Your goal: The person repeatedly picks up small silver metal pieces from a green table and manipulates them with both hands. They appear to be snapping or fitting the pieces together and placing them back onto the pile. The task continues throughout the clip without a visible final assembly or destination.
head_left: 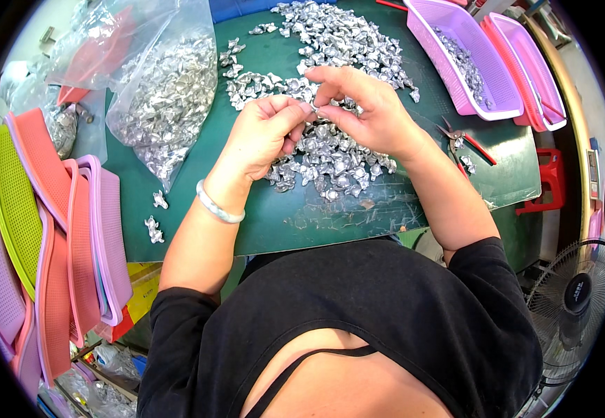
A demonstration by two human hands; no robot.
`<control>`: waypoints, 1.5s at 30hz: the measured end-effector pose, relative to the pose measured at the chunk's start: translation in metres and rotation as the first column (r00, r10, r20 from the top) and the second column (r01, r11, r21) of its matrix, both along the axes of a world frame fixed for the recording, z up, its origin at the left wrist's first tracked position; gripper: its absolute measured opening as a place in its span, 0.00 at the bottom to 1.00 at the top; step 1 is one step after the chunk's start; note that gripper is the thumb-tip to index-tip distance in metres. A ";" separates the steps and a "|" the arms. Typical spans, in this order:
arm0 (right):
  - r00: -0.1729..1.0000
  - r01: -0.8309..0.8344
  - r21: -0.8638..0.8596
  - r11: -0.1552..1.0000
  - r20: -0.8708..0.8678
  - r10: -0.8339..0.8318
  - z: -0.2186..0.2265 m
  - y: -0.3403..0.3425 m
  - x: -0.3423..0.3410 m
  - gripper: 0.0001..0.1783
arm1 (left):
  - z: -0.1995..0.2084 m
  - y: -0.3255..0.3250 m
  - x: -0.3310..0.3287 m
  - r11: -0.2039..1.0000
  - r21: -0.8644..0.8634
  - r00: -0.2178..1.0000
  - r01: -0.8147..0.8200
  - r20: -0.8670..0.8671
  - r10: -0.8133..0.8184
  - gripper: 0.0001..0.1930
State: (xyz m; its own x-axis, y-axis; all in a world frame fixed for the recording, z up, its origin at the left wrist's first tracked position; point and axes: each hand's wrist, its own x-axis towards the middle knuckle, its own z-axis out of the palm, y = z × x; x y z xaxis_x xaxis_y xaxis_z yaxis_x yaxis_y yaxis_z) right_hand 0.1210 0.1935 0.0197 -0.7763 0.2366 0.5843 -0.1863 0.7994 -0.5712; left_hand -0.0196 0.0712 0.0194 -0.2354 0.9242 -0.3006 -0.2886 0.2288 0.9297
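Observation:
My left hand (266,134) and my right hand (368,111) meet over a heap of small silver metal castings (344,42) on the green tabletop. Thumb and fingertips of both hands close on a tiny silver metal piece (315,109), mostly hidden between them. The right forefinger arches above the pinch. More castings spread in front of and beneath the hands. To the right lie red-handled cutting pliers (453,142), jaws apart, with a loose casting (467,164) beside them. Two stray castings (154,228) rest near the table's left edge.
A clear plastic bag full of castings (170,97) stands at left. Stacked pink, purple and green perforated baskets (59,223) crowd the left edge. At far right are a purple basket (487,104) holding castings, a red stool (547,181) and a fan (574,306).

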 end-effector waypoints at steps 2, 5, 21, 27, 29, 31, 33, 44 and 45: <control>0.999 0.008 -0.164 0.987 -0.034 -0.013 -0.001 -0.002 -0.001 0.25 | -0.002 0.001 -0.002 1.000 0.006 0.999 -0.008 0.038 0.008 0.09; 0.996 0.036 0.010 0.999 0.082 -0.037 -0.004 0.009 0.002 0.25 | -0.004 0.000 -0.005 1.000 0.000 0.996 0.000 0.084 0.000 0.09; 0.980 0.033 -0.182 0.983 0.198 0.004 -0.010 0.012 0.002 0.24 | -0.004 0.001 -0.012 0.997 0.065 0.970 -0.039 0.241 0.022 0.07; 0.997 -0.003 -0.357 0.934 0.069 0.030 -0.009 0.007 0.001 0.24 | -0.003 0.001 -0.012 0.995 0.097 0.951 -0.025 0.310 -0.006 0.07; 0.998 -0.020 -0.338 0.941 0.043 0.036 -0.008 0.004 0.000 0.24 | -0.002 0.002 -0.008 0.995 0.095 0.977 0.006 0.211 -0.026 0.06; 0.999 -0.034 -0.306 0.951 0.025 0.044 -0.006 0.000 -0.001 0.24 | -0.002 0.001 -0.002 0.999 0.053 0.998 -0.006 0.058 0.003 0.06; 0.999 -0.046 -0.299 0.953 0.012 0.052 -0.004 -0.003 0.000 0.24 | -0.003 0.002 0.001 0.999 0.027 1.000 -0.020 -0.017 0.020 0.06; 0.958 -0.019 0.076 0.997 0.287 -0.004 -0.007 0.007 0.001 0.23 | -0.007 0.002 -0.008 0.999 -0.013 0.989 -0.043 0.144 0.044 0.08; 0.958 -0.007 0.081 0.997 0.286 -0.016 -0.008 0.007 0.001 0.23 | -0.007 0.002 -0.009 0.999 -0.013 0.987 -0.044 0.152 0.045 0.08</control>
State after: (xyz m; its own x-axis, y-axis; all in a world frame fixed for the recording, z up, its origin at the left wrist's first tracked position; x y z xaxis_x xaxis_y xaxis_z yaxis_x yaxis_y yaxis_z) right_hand 0.1220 0.2005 0.0119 -0.9129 0.2019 0.3548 -0.0207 0.8452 -0.5340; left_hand -0.0285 0.0730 0.0126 -0.2270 0.9108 -0.3447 -0.4365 0.2212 0.8721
